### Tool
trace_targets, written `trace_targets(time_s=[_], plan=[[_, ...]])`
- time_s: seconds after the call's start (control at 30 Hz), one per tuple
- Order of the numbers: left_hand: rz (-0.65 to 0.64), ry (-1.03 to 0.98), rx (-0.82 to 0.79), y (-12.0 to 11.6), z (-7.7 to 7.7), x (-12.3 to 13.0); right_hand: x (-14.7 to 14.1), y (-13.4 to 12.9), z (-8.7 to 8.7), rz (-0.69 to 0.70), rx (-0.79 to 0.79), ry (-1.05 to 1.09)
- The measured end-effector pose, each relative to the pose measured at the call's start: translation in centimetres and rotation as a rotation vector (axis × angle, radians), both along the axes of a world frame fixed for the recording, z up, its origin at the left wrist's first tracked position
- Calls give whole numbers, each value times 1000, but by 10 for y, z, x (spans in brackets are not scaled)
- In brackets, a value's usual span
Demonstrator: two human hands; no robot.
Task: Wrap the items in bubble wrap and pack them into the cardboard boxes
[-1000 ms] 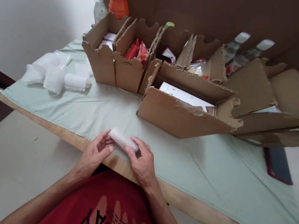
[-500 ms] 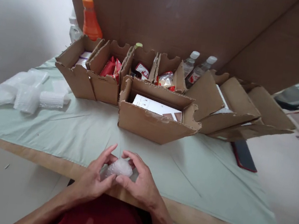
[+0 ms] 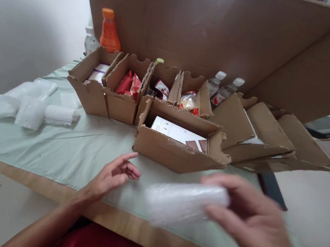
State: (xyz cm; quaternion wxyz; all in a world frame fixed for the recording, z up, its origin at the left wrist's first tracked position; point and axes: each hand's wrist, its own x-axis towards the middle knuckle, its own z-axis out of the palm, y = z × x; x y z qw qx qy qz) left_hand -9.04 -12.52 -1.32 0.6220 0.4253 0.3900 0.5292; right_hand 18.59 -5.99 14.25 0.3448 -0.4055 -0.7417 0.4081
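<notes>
A roll of bubble wrap [image 3: 180, 203], blurred by motion, is held at its right end by my right hand [image 3: 247, 216], thumb below and fingers above. It hangs over the front of the table, lying roughly crosswise. Whether anything is inside the wrap I cannot tell. My left hand [image 3: 115, 176] is apart from it, over the cloth, with loosely curled fingers and nothing in them. Just beyond the hands stands a cardboard box [image 3: 175, 154] holding a white box [image 3: 176, 133] with brown marks.
Several bubble-wrapped bundles [image 3: 30, 112] lie at the left. Behind is a row of cardboard bins [image 3: 120, 106] with red packets [image 3: 130, 84]. An orange bottle [image 3: 110, 35] and clear bottles [image 3: 224, 91] stand at the back. More bins [image 3: 271, 123] lean at right, near a dark flat object [image 3: 273, 190].
My right hand has moved right and up with the bubble-wrap roll, now seen lengthwise. My left hand has let go of it. The view has shifted slightly.
</notes>
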Motion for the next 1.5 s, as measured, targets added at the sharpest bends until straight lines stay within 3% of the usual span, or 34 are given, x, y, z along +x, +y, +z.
trace_targets(time_s=[0.1, 0.17, 0.3, 0.4, 0.5, 0.6, 0.67, 0.77, 0.9, 1.1, 1.37, 1.5], plan=[[199, -52, -159, 18, -17, -3, -7, 42, 33, -165, 50, 120], [248, -60, -245, 23, -23, -3, -25, 72, 40, -189, 20, 119], [229, -73, -285, 22, -21, -3, -65, 123, 27, -110, -133, 32], [215, -67, -288, 22, -17, -4, -80, 143, 13, -78, -140, -121], [194, -46, -286, 21, -18, -3, -85, 143, 12, -117, 64, -363], [168, -31, -287, 21, -22, -2, -97, 131, 23, -183, 360, -619], [159, -16, -287, 20, -24, -1, -113, 124, 32, -204, 437, -768], [145, 8, -284, 20, -26, 0, -143, 124, 38, -152, 447, -910], [132, 14, -274, 19, -24, -2, -166, 133, 31, -17, 424, -993], [127, 22, -273, 19, -23, -2, -161, 128, 23, 157, 221, -914], [135, 36, -258, 19, -28, 0, -166, 125, 1, 171, 332, -1117], [132, 47, -259, 19, -28, 0, -164, 129, 0, 195, 332, -1080]])
